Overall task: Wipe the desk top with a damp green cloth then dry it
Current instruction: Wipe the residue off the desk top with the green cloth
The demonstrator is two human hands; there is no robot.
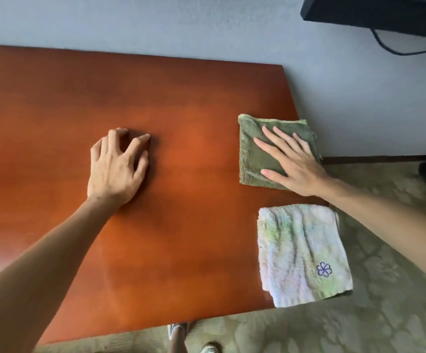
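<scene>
A folded green cloth (257,149) lies flat near the right edge of the reddish-brown desk top (181,225). My right hand (293,164) rests flat on it, palm down, fingers spread and pointing to the upper left. My left hand (116,166) rests on the bare wood at the middle of the desk, fingers bent, holding nothing. A pale towel (301,253) with faint pastel stains and a purple flower mark lies folded at the desk's near right corner, partly overhanging the edge.
A grey wall (206,24) runs along the desk's far edge. A dark device with a black cable (397,50) hangs at the upper right. Patterned green carpet (385,314) lies beyond the right and near edges. My feet (178,335) show below the desk front.
</scene>
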